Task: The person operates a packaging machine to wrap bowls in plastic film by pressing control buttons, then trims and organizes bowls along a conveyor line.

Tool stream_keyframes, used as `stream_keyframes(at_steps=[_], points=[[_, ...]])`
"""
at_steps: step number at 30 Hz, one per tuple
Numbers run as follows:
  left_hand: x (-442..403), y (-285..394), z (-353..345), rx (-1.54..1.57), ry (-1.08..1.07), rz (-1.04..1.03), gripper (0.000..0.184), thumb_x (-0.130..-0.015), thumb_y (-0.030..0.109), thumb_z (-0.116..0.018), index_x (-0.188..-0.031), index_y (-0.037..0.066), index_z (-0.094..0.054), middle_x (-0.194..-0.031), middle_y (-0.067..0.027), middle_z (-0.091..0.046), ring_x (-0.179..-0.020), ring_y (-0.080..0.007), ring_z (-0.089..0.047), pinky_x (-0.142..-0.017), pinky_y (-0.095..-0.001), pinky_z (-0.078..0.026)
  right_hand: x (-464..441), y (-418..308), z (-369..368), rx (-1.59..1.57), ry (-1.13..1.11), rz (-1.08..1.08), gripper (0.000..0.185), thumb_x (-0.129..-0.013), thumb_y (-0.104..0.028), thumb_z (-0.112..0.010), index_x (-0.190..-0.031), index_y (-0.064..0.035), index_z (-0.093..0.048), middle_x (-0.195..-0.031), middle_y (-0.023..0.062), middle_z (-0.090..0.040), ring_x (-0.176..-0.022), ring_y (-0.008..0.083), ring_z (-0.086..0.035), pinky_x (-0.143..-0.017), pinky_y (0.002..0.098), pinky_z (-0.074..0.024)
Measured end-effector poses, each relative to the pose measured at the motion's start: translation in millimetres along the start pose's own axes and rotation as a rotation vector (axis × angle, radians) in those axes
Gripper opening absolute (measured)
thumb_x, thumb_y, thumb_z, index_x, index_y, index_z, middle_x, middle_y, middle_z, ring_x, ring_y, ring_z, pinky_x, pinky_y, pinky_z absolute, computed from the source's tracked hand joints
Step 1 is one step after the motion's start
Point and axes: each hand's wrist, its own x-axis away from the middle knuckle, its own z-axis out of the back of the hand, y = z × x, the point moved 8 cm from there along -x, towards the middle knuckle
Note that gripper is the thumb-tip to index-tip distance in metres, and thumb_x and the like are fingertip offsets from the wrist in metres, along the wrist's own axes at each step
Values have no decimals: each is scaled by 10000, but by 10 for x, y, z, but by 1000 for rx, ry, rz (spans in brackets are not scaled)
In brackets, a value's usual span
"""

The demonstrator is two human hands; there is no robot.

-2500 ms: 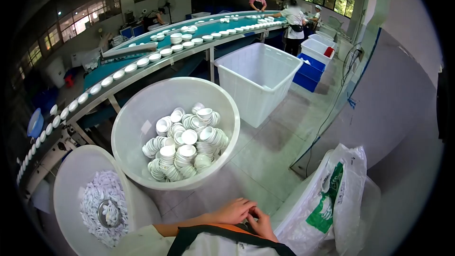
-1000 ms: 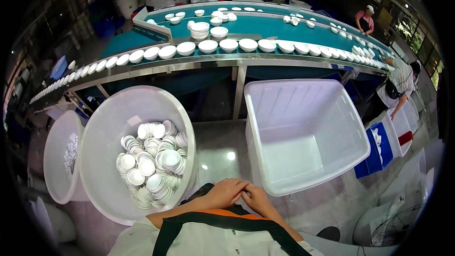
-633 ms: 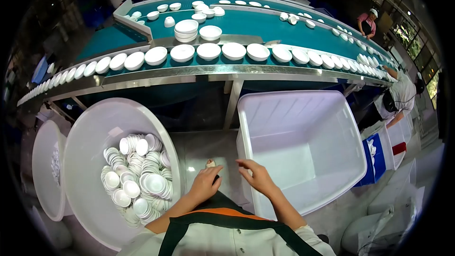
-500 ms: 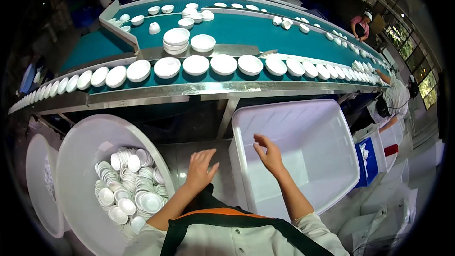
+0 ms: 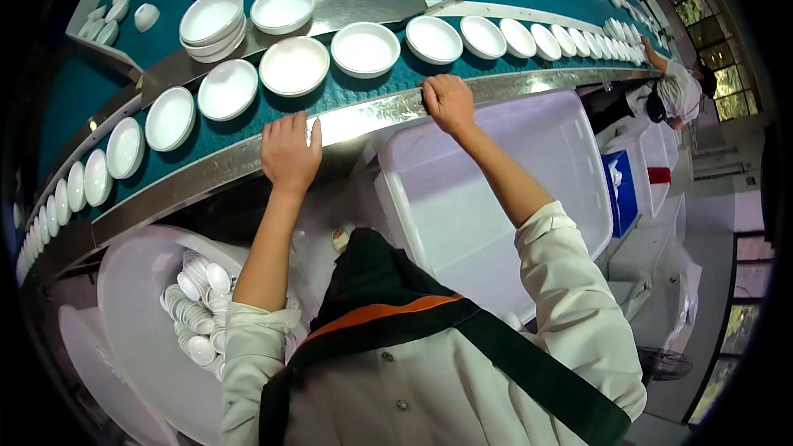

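My left hand (image 5: 289,153) rests on the conveyor's metal edge (image 5: 363,118), its fingers lying over the top and the thumb apart. Farther right, my right hand (image 5: 448,103) has its fingers curled over the same edge. Neither hand holds a bowl. Just beyond them, a row of white bowls (image 5: 365,49) runs along the green belt (image 5: 347,92). Behind that row stands a short stack of bowls (image 5: 212,18), with a single bowl (image 5: 282,8) beside it.
A white rectangular bin (image 5: 487,190) stands below my right arm. At lower left, a round tub (image 5: 136,281) holds many small white dishes (image 5: 198,322). A blue crate (image 5: 619,190) sits at the right. Along the belt, a co-worker (image 5: 673,91) leans toward the bowls.
Both hands have moved forward from above the floor and the bin onto the conveyor's metal edge. My right fingers have curled over it. The view has moved closer to the belt and tilted.
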Motion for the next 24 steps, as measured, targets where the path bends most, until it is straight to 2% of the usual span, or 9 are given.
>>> stream_keyframes(at_steps=[5,7,11,16,21,24], points=[[-32,190,-76,-38,38,-52,199,-783,209,-577,-887,41,-599,-818,-91,-596,-785,-265,-559,-728,-365,-434,93,196,88,-35,57,-41,140,-787,-149,-518,-675,-80,-566,-646,86,-538,-664,269,-533,-642,374,-416],[-66,291,-98,-61,57,-76,177,-764,222,-575,-818,54,-571,-744,-92,-552,-726,-255,-536,-708,-364,-430,71,250,138,-41,75,-25,135,-784,-141,-519,-675,-78,-567,-643,86,-536,-664,268,-533,-644,373,-418],[-127,436,-150,-34,-22,-38,207,-755,182,-568,-900,35,-585,-822,-104,-579,-770,-278,-551,-724,-372,-436,92,387,261,-65,58,-31,128,-789,-132,-510,-692,-80,-575,-650,83,-534,-672,267,-533,-656,375,-419],[-237,690,-150,-17,-13,-25,195,-739,166,-569,-877,30,-589,-797,-110,-575,-738,-276,-546,-706,-371,-438,102,595,406,-78,19,-62,125,-796,-128,-507,-717,-79,-591,-675,77,-549,-691,262,-538,-689,377,-418],[-335,926,-161,14,34,-56,186,-724,177,-572,-833,26,-567,-780,-96,-553,-742,-249,-531,-728,-369,-428,148,743,584,-46,76,-10,117,-789,-121,-516,-725,-80,-605,-688,76,-561,-708,263,-548,-706,380,-434],[-409,1090,-172,30,23,-32,200,-712,144,-588,-858,7,-592,-813,-118,-580,-751,-272,-548,-717,-365,-441,124,888,698,-76,83,-11,103,-778,-106,-525,-728,-79,-611,-696,76,-567,-712,263,-558,-719,375,-454]])
